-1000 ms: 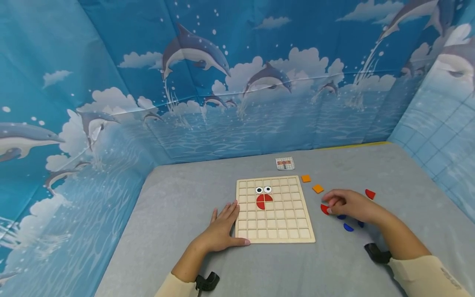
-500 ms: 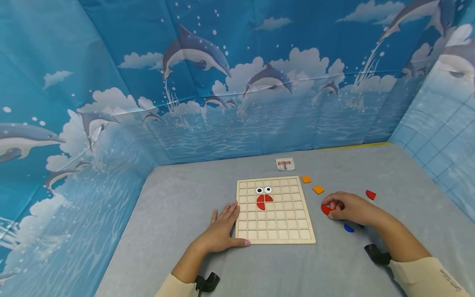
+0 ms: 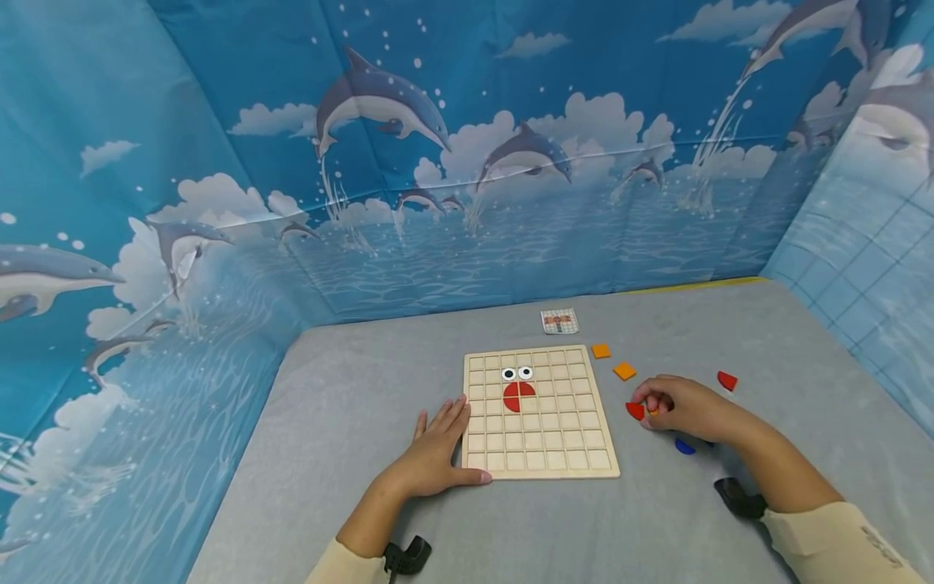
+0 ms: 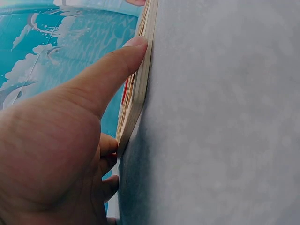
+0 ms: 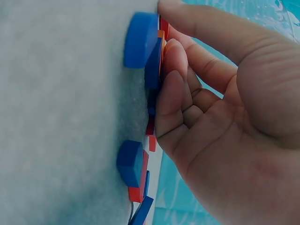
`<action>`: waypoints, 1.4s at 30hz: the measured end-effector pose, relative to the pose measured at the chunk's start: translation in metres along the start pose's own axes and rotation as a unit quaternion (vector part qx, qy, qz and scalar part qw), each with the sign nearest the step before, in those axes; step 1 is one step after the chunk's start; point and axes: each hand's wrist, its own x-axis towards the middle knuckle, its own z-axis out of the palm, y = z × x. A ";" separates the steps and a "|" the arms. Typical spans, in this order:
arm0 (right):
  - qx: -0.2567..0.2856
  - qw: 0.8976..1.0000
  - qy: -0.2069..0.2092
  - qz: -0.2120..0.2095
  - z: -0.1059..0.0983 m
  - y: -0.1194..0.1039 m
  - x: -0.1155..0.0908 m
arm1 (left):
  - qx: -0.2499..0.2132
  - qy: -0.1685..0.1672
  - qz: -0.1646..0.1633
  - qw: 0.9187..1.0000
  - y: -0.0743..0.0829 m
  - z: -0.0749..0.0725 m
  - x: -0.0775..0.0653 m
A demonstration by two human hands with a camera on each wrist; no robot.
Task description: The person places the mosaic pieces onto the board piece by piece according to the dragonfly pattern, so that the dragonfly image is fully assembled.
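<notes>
My left hand (image 3: 436, 454) lies with straight fingers along the left edge of a wooden grid board (image 3: 554, 462), its thumb on the front-left corner. Two eye pieces (image 3: 509, 374) and a red shape (image 3: 513, 402), three-quarters of a circle, sit on the grid. Right of the board, my right hand (image 3: 689, 408) pinches a red quarter-circle piece (image 3: 633, 410) between thumb and index finger, low over the table. A bit of orange (image 3: 653, 412) shows under its curled fingers. In the right wrist view, a blue piece (image 5: 140, 41) lies by the thumb tip.
Two orange square pieces (image 3: 623, 371) lie off the board's right edge. Another red quarter piece (image 3: 726, 380) lies beyond my right hand, and a blue half-round piece (image 3: 684, 447) nearer me. A small pattern card (image 3: 559, 321) lies behind the board. Dolphin-printed curtains (image 3: 438, 268) surround the table.
My right fingers have closed in on the red quarter-circle piece, which has shifted slightly left toward the board. My left hand and the board keep their places.
</notes>
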 end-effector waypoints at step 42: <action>0.210 0.976 0.022 0.049 0.001 -0.031 0.008 | 0.003 0.000 0.002 1.000 -0.002 0.001 0.000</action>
